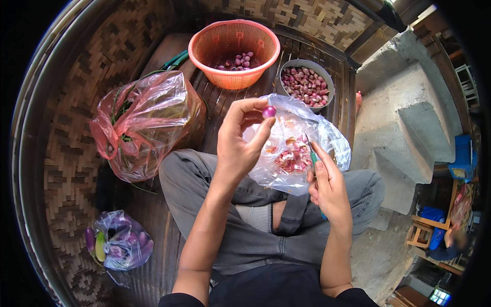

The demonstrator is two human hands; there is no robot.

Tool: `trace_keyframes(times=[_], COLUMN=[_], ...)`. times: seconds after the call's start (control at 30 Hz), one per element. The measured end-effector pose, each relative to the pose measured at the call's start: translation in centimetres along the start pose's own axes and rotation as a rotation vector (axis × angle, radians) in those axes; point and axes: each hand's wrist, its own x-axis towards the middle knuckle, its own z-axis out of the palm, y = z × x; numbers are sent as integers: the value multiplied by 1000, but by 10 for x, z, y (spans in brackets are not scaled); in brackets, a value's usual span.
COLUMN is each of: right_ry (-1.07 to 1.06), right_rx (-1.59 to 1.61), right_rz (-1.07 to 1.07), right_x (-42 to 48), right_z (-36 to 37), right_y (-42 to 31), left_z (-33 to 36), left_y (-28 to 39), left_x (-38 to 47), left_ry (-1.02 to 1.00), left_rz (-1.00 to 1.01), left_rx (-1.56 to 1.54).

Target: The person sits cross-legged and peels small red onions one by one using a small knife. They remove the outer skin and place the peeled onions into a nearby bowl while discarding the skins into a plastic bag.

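Between the thumb and forefinger of my left hand (241,138) is a shiny, peeled purple shallot (269,111). My right hand (327,180) grips a small knife (313,156) with a green handle, its blade pointing up and away from me. Below both hands a clear plastic bag (268,174) lies spread by my crossed legs, with shallot skins (293,159) heaped on it. Beyond it, a grey round container (332,92) holds many unpeeled shallots (305,85). An orange plastic basket (234,80) further back has several peeled shallots (242,61) at its bottom.
On the left stands a reddish plastic bag (153,119) of long green vegetables. Nearer me, a small clear bag (128,245) holds purple vegetables, beside an eggplant (90,240). Woven bamboo walls (73,153) enclose the slatted platform (161,230). Concrete steps (418,115) and another person (447,249) are at right.
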Motion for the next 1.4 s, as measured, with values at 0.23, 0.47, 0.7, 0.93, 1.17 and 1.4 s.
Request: trace_keyframes(times=[0.23,0.47,0.7,0.93,1.17,1.4], right_ry=[-48,-267,-112,106,116,42], right_rx=[-59,131,122,73,123,183], right_rz=[-31,-111,-206,-287,-294,-190], right_x=[3,-1,4,6,8,5], right_z=[-19,-25,-29,-18,-16,-20], right_y=[12,10,20,34,38,32], left_z=[-12,-31,34,129,145,146], left_y=[-52,-134,-109,-112,-174,-189], left_x=[142,217,204,144,141,156], left_ry=[-130,-432,-180,-1140,-1149,-1159], left_rz=[318,8,522,233,113,33], left_rx=[701,1214,948,899,1275,1275])
